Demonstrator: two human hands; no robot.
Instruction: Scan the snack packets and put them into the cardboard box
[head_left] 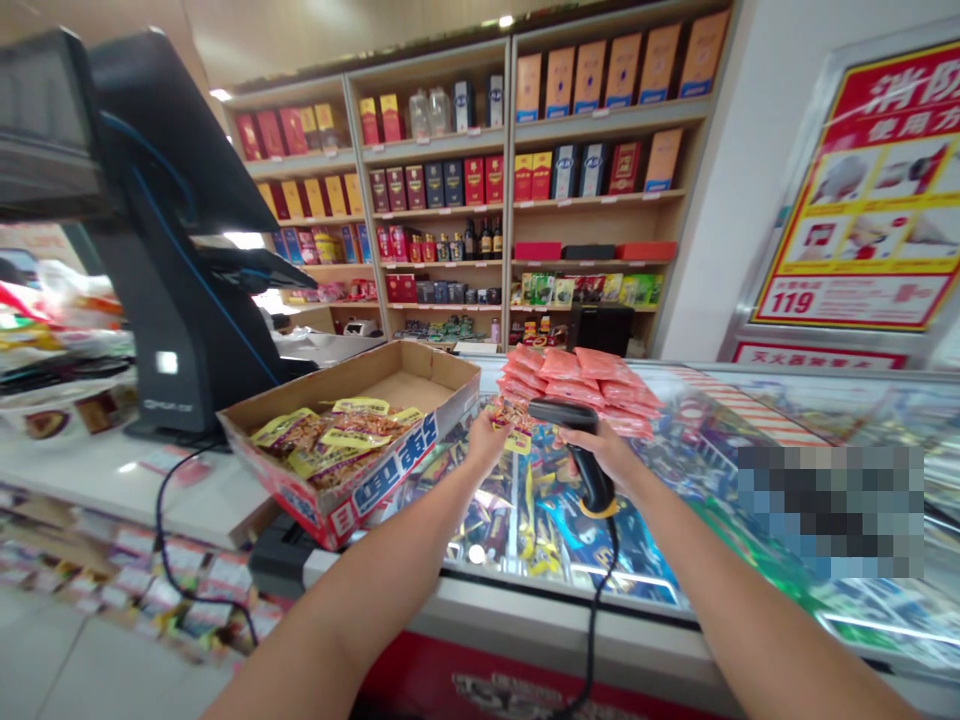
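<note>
My right hand (600,446) is wrapped around the handle of a black barcode scanner (592,475), whose cable hangs down over the freezer's front. The scanner's head points left, toward my left hand (489,436). Pinched in that hand is a small snack packet (517,430) with a yellow lower edge, held above the glass lid. Left of it, an open cardboard box (409,455) contains several similar yellow-edged snack packets (352,430). Behind both hands lies a stack of pink packets (581,380) on the glass.
A glass-topped freezer (675,570) full of colourful packages spans the front and right. On the left counter (135,465) stands a dark checkout terminal (180,250) with a loose cable. Shelves (442,140) of boxes and bottles line the back wall; a red-yellow poster (862,200) hangs right.
</note>
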